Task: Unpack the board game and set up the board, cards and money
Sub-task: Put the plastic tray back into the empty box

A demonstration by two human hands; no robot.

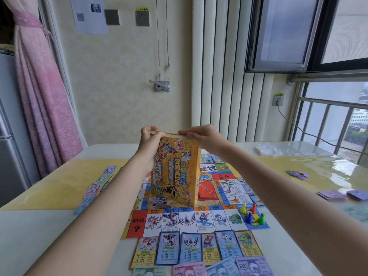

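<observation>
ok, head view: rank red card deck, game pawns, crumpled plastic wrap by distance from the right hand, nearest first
From the right hand, which pinches the game box top:
1. Red card deck, on the board just below the hand.
2. Crumpled plastic wrap, far right on the table.
3. Game pawns, board's near right corner.

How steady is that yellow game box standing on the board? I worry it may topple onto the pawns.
The yellow game box stands tall on a narrow end, so it probably tips easily. It looks like thin, light cardboard. Both hands pinching its top edge likely steady it.
</observation>
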